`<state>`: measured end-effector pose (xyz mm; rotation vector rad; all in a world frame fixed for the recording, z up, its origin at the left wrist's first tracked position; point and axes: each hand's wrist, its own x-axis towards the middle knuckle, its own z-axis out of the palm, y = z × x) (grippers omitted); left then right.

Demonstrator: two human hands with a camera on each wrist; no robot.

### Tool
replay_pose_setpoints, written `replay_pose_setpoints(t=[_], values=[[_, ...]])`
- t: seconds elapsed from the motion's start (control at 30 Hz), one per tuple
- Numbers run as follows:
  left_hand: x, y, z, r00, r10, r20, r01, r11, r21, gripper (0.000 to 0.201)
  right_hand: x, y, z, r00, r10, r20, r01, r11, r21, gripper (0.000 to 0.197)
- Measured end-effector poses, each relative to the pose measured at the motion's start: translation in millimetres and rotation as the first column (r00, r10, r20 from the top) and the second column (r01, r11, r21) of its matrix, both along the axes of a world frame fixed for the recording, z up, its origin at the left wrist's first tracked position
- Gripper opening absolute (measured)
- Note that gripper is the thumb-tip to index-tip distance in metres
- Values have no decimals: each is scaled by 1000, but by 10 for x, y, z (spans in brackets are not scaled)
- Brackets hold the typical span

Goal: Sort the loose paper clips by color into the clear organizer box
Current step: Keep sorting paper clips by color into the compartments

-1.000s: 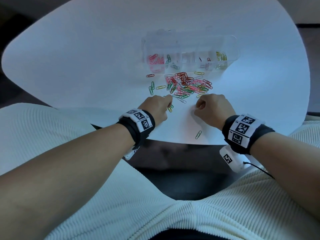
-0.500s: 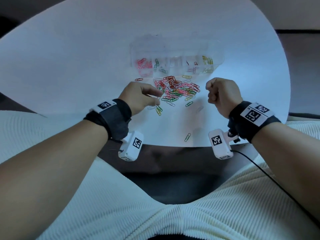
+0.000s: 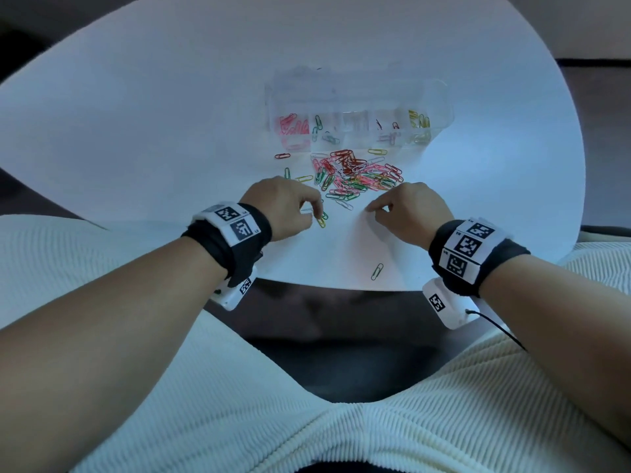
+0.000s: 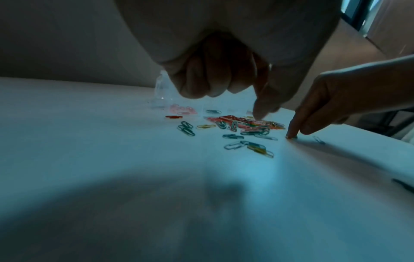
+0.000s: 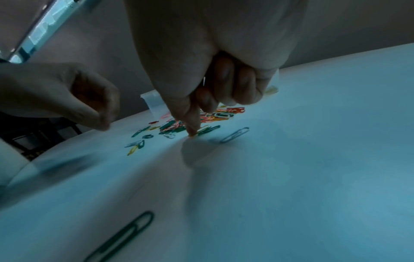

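Whatever sits under the right hand's [image 3: 408,211] index fingertip [image 4: 291,135] is too small to identify (perhaps a clip). The left hand [image 3: 285,204] hides its own curled fingertips. Beyond both hands, the organizer box's [image 3: 440,97] clear walls blur into the table [image 3: 136,114].

Both forearms reached forward from the lap, each wrist wrapped in a black band with white marker tags and a small white camera unit slung beneath. The left hand [image 3: 285,208] hung knuckles up, its outer fingers [image 4: 201,83] curled into the palm and its forefinger and thumb drawn together pointing down; whether they pinched anything could not be told. The right hand [image 3: 408,211] was likewise curled, the outer fingers [image 5: 237,85] tucked in, with only the forefinger stretched straight down so that its tip pressed on the table [image 3: 136,114].
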<state>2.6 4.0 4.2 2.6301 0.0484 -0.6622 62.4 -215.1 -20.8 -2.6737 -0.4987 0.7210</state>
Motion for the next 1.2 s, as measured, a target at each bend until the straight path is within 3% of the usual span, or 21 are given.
replay_pose_setpoints(t=[0.27,0.43,0.7,0.8,0.87,1.0,1.1,1.2], values=[[-34,-59,-184,995,-89,-47,92,993,71,18,16,55,2,992,-45,115,41,998,38,17],[-24,-42,-206,994,-107,-20,109,989,97,18,-32,43,-52,996,-26,86,27,1000,-14,22],[-15,-30,-231,993,-115,-24,117,986,120,18,-53,79,-96,996,42,80,-33,994,-106,14],[-26,-54,-252,991,-136,-9,135,981,136,22,-103,95,-71,1000,5,3,-5,994,-111,16],[-13,-64,-238,997,-71,26,69,995,69,20,-103,88,-66,989,-85,-118,88,996,25,18],[76,-60,-160,979,142,147,-127,986,-109,15,-63,134,60,846,-203,-494,376,883,282,25],[134,-16,-128,949,294,114,-265,940,-214,20,-59,156,143,674,-181,-716,553,767,326,25],[210,69,-154,909,416,31,-382,861,-334,15,-57,142,162,557,-177,-811,666,679,309,22]])
